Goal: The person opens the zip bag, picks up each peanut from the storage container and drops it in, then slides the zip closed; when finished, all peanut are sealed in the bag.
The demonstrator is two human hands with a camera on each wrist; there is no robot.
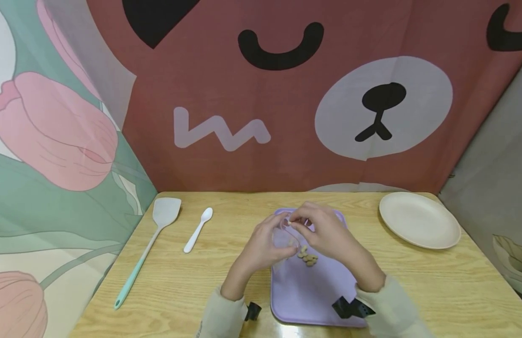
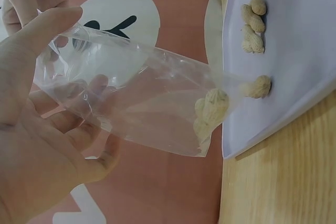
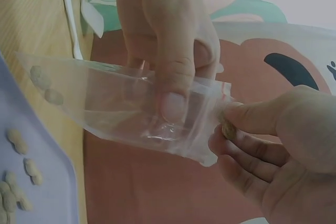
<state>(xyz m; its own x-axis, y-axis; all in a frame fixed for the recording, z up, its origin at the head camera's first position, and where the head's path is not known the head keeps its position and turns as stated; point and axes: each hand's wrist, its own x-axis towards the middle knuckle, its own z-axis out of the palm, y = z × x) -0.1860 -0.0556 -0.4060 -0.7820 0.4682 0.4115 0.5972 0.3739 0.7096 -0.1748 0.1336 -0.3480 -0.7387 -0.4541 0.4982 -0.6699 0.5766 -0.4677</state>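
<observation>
My left hand [image 1: 261, 244] holds a clear plastic zip bag [image 2: 152, 98] near its mouth, above a light purple tray [image 1: 313, 300]. Several unshelled peanuts [image 2: 212, 107] lie at the bag's bottom end. At the bag's mouth, my right hand [image 1: 326, 232] pinches one peanut [image 3: 228, 130] between thumb and fingers. Other peanuts [image 1: 309, 259] sit loose on the tray beneath the hands. In the right wrist view, the left thumb presses on the bag's near side, while the other fingers are partly hidden behind it.
On the left of the wooden table lie a spatula [image 1: 166, 213] with a mint handle and a small white spoon [image 1: 197, 231]. A cream plate [image 1: 419, 220] stands at the back right. Printed cloth [image 1: 286, 103] hangs behind the table's far edge.
</observation>
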